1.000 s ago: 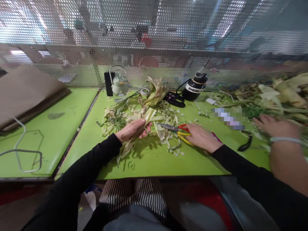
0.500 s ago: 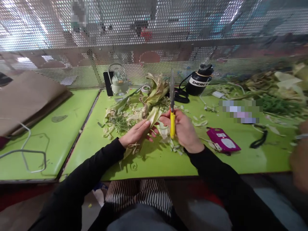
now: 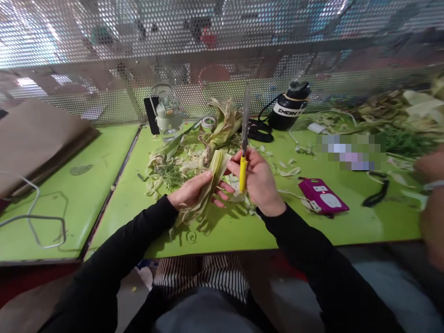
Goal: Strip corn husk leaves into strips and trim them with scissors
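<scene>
- Clear bottle, black bottle: from here I can't tell what's inside.
- My left hand pinches a long husk above the table, slanting away and right.
- My right hand grips scissors, tips pointing away.

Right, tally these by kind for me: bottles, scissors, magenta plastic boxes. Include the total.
Bottles: 2 (clear bottle with pale green lid; black bottle with white band)
Scissors: 1 (metal scissors with yellow handle)
Magenta boxes: 1 (magenta plastic box with white panels)
Total: 4
</scene>
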Motion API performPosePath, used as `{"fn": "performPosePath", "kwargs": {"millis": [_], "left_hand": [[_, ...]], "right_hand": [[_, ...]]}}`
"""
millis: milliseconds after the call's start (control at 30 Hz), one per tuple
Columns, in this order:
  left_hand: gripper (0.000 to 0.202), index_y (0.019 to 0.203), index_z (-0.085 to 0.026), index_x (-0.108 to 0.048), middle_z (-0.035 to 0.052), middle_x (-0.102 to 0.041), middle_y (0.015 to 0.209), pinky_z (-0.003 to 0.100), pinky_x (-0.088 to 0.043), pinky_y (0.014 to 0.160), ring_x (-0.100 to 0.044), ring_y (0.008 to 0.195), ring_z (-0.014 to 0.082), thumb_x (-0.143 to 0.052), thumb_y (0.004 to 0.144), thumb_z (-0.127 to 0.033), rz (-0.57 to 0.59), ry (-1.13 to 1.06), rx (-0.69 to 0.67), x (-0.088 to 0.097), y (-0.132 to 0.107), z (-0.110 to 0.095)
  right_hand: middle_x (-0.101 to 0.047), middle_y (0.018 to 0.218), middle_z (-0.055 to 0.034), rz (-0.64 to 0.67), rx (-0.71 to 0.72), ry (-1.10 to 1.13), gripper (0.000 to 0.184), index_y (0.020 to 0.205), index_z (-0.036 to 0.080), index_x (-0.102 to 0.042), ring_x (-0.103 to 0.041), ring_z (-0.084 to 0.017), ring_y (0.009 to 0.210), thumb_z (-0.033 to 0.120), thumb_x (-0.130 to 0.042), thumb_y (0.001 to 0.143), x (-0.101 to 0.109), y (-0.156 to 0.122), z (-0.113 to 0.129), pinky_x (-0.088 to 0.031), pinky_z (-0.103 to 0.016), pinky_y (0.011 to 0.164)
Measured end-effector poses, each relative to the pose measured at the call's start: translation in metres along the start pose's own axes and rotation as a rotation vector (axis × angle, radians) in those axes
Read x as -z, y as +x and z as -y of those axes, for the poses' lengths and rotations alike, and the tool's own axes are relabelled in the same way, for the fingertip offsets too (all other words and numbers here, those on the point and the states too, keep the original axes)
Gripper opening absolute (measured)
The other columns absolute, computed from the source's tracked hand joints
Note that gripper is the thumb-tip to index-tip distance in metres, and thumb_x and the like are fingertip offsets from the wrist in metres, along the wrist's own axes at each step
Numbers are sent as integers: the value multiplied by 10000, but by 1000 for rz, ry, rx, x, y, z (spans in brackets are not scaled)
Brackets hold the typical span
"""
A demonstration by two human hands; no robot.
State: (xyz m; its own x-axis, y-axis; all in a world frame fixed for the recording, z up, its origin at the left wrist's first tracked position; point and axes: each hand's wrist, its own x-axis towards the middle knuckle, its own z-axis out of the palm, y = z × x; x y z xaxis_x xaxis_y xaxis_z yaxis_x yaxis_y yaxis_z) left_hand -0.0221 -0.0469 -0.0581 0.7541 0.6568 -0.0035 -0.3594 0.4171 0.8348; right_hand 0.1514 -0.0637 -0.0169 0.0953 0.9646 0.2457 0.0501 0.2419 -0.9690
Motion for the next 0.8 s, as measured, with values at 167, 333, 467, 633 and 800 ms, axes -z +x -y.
{"fn": "performPosePath", "kwargs": {"millis": [167,333,467,633,800], "left_hand": [[545,1224,-177,-529,137,-701,1069,405,-601,732,-711,849,228,-612,855,-569,39,59,46,-4,-2,-2],[550,1247,-202,-474,112,-693,1029,341,-582,650,-694,735,187,-553,885,-609,59,192,0,-3,-4,0],[438,1185,-208,-470,60,-665,942,257,-515,568,-628,627,124,-477,941,-572,41,359,-36,-2,-7,0],[374,946,-177,-496,-25,-519,710,197,-408,487,-475,508,62,-415,975,-541,-54,516,-80,-7,-7,-2],[340,842,-183,-459,-46,-477,672,183,-384,452,-468,488,59,-441,972,-496,-271,472,-110,-16,-2,-3]], "right_hand": [[-601,805,37,-18,11,-93,249,849,241,-503,-583,-135,709,339,-702,735,-2,-3,7,-504,-312,723],[-607,788,34,-40,-8,-169,237,859,233,-517,-562,-134,665,302,-697,720,-3,-4,14,-485,-311,669],[-595,791,31,-59,11,-209,233,843,227,-523,-542,-132,670,244,-701,694,-3,-4,14,-476,-311,671],[-574,775,40,-48,25,-159,260,864,238,-513,-532,-135,674,346,-713,739,-6,-4,8,-478,-313,674],[-575,767,31,10,6,-323,356,892,234,-504,-536,-143,662,480,-716,749,8,-4,2,-455,-306,646]]}}
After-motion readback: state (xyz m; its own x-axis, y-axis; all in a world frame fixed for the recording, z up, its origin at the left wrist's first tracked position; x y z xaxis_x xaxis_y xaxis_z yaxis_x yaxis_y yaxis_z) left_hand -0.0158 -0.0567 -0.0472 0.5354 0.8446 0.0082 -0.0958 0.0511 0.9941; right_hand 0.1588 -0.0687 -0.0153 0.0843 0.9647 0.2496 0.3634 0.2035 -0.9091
